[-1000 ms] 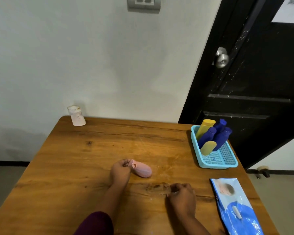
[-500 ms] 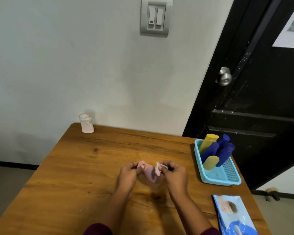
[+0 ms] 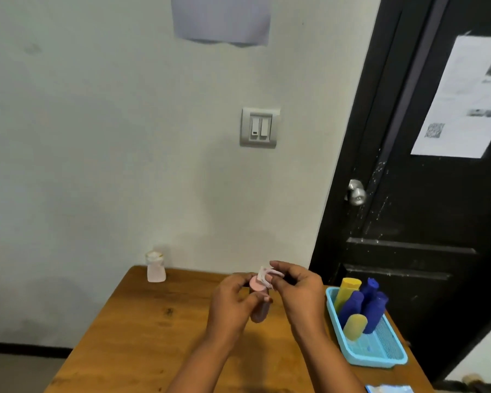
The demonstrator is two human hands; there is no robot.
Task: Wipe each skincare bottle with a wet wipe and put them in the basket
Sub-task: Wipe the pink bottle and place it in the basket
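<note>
In the head view, the left hand (image 3: 233,302) is holding the pink bottle (image 3: 259,310) above the desk (image 3: 153,321), its grip curling round the body. The right hand (image 3: 298,290) is pinching a wet wipe (image 3: 264,277) against the top end. The bottle is looking small, light and smooth, and is likely to be slippery when damp, so a mid-body hold seems safest.

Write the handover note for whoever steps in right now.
Left hand grips the pink bottle above the table. Right hand pinches the wet wipe against its top end.
Basket at the right holds five bottles, two yellow and three blue: presumably done.
Left: finish wiping the pink bottle, basket it, then the pale bottle at the far left corner.
</note>
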